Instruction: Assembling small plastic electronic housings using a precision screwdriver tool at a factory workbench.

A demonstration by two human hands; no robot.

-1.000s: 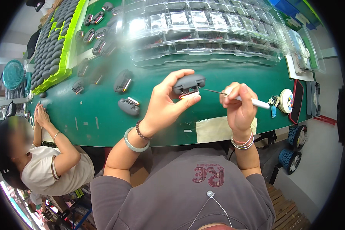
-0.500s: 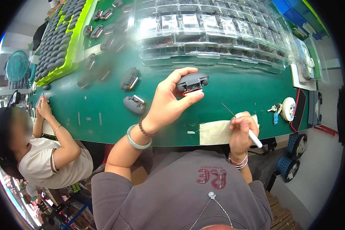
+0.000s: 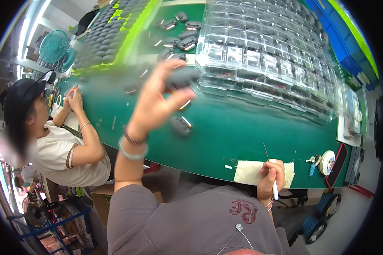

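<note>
My left hand (image 3: 155, 100), blurred by motion, is lifted over the green bench. Its thumb and fingers close on a dark grey oval plastic device (image 3: 184, 78); the device's details are smeared. Just below it on the bench lie similar grey devices, one of them (image 3: 181, 126) nearest my wrist. My right hand (image 3: 270, 177) is closed around a white-handled pick (image 3: 275, 192), whose thin needle-like tip points up and away from me. This hand is at the near edge of the bench, over a pale yellow cloth (image 3: 247, 172).
Stacked clear plastic trays (image 3: 268, 63) fill the far right. At the far left, a lime-green tray (image 3: 147, 25) holds rows of grey shells, with several loose devices (image 3: 187, 42) beside it. Keys and a round pouch (image 3: 327, 162) lie at right. A co-worker (image 3: 59, 140) sits at left.
My left hand has swung left with the grey device, from in front of the trays toward the loose ones. The whole view has shifted. My right hand still grips the pick by the cloth.
</note>
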